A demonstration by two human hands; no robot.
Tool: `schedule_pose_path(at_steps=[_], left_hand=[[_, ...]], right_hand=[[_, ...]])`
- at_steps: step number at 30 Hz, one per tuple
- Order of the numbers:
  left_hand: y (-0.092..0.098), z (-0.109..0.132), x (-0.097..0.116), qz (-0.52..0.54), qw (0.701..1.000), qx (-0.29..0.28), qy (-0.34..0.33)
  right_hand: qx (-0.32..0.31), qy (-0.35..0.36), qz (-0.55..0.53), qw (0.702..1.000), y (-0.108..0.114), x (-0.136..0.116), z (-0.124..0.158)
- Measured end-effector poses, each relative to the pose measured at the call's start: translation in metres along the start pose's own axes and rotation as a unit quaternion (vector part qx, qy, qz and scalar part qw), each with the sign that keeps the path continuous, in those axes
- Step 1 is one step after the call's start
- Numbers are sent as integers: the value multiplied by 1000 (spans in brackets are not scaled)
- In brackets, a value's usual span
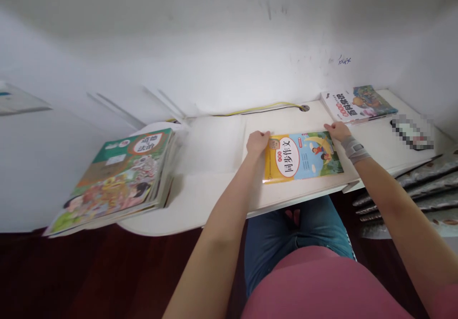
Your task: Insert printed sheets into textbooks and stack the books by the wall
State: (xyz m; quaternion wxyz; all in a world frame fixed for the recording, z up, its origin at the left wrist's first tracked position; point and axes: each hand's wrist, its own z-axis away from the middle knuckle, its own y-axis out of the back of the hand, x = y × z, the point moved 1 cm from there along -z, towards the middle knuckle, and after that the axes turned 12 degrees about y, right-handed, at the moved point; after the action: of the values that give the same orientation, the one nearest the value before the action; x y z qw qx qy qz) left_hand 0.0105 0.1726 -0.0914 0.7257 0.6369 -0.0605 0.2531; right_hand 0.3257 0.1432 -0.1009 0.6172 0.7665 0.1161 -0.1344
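Note:
A colourful book [302, 157] with a yellow and blue cover lies flat on the white desk [214, 166] in front of me. My left hand [256, 142] grips its far left corner with curled fingers. At the book's far right corner, my right hand [338, 130], with a grey wrist strap, is closed on the edge. Both arms stretch out over the desk's front edge.
A stack of several books [121, 178] with a green cover on top sits at the desk's left, overhanging the edge. Another pile of books [358, 103] lies at the far right by the wall. A yellow cable [257, 109] runs along the back. Patterned cushions [422, 185] lie right.

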Motion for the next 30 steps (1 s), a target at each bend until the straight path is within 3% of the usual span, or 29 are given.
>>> schedule_pose_path(at_steps=[6,15,19,23,27,30], left_hand=[[-2,-10,-2,15,1000,2,-1],[-3,-11,-6,64,997,3,-34],[-6,-8,-6,60,998,30,-19],[-1,5,3,9,998,64,-27],[-8,35,28,-87,983,135,-94],[-30,63,46,-130,972,103,-165]], right_hand=[[19,-17,-24,999,-11,-7,-7],[130,8,-37,991,-27,-17,3],[98,20,-7,995,-28,-24,0],[43,25,47,998,-28,-39,-4],[21,56,86,995,-30,-46,-7],[20,70,90,993,-30,-41,-8]])
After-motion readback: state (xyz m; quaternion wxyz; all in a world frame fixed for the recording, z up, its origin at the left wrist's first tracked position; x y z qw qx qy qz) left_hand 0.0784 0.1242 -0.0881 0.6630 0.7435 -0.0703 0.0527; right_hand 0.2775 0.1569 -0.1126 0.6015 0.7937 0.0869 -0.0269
